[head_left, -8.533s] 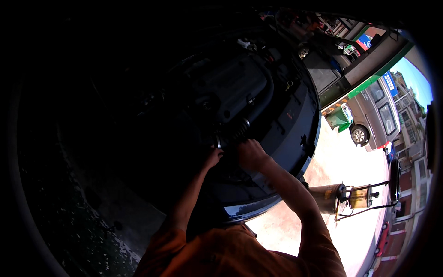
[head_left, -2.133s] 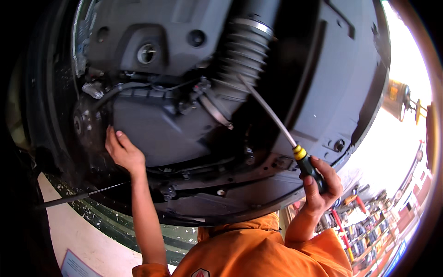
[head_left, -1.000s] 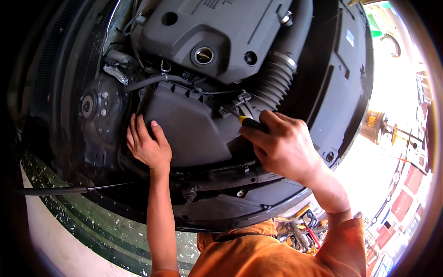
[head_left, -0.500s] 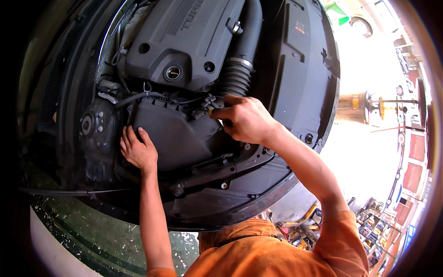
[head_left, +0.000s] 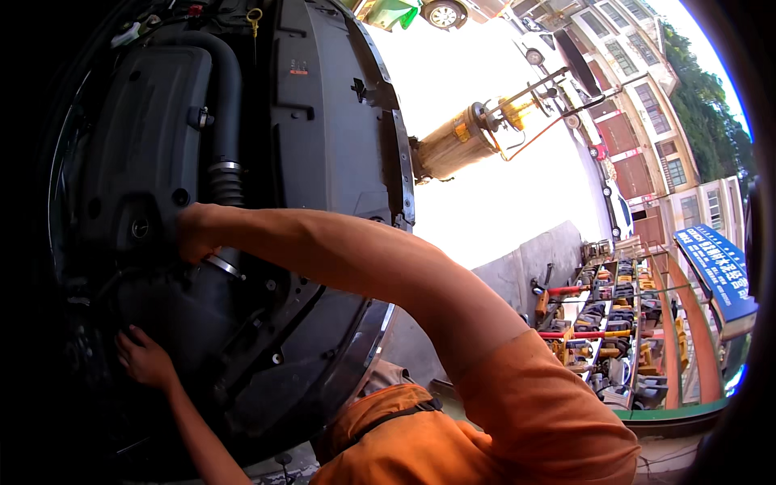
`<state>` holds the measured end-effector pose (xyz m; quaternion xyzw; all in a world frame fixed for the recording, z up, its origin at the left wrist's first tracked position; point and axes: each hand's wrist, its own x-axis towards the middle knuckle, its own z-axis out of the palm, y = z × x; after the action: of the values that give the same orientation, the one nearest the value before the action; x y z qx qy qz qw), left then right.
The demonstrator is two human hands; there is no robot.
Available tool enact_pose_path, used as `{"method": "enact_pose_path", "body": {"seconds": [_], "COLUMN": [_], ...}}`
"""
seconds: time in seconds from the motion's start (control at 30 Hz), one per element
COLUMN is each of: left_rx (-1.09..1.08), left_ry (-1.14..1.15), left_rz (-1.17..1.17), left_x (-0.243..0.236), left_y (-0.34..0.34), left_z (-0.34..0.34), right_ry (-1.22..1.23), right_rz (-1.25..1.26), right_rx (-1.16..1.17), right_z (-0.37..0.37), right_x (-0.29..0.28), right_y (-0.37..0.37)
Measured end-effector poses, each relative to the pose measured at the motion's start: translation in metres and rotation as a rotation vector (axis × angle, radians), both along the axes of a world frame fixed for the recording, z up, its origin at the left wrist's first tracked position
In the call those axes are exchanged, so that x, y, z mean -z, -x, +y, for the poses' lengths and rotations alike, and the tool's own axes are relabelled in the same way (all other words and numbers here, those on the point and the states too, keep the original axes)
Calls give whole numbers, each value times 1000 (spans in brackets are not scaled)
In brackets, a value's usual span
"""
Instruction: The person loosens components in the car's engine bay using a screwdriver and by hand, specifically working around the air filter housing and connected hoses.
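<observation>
Our right hand (head_left: 192, 236) reaches deep into the open engine bay, its fingers (head_left: 184, 250) curled down at the steel band clamp (head_left: 225, 267) where the ribbed black rubber intake hose (head_left: 226, 184) meets the black plastic housing below; whether they grip anything we cannot tell, since the wrist hides them. The bare right forearm runs straight across the picture from the short orange sleeve (head_left: 533, 404) at the lower right, elbow bent high.

Our left hand (head_left: 145, 360) lies lower down, fingers (head_left: 129, 339) spread open and pressed flat against the smooth dark moulded plastic air housing (head_left: 194, 323), holding nothing. Its forearm rises from the lower edge.

The hose sits in the middle of the bay, between the matte black plastic engine cover (head_left: 137, 153), with its round cap, and the grey plastic radiator shroud (head_left: 323, 121) that curves along the car's front edge. A yellow loop dipstick handle (head_left: 255, 14) shows at the top.

Beyond the car, on bright pale concrete floor (head_left: 501, 202), stands a tan cylindrical drum on a wheeled frame (head_left: 453, 145) with orange tubing. At the right, a green-edged metal tool tray (head_left: 614, 339) holds rows of dark sockets and red- and yellow-handled tools, tightly packed.
</observation>
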<state>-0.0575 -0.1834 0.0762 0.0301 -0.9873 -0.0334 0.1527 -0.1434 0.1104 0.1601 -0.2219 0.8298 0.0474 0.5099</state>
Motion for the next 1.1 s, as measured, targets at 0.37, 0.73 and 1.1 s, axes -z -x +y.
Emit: {"method": "enact_pose_path", "body": {"seconds": [0.37,0.73,1.1], "left_rx": [-46,-29,101], "left_ry": [57,54,-136], "left_rz": [-41,-92,74], "left_x": [4,7,-17], "left_y": [4,-1,-1], "left_z": [-11,-4,-1], "right_ry": [144,121,504], "right_rz": [608,227,-134], "right_rx": [-143,-324,1173], "right_z": [-5,-8,4], "right_x": [-66,60,-41], "right_y": [-79,-28,-42]}}
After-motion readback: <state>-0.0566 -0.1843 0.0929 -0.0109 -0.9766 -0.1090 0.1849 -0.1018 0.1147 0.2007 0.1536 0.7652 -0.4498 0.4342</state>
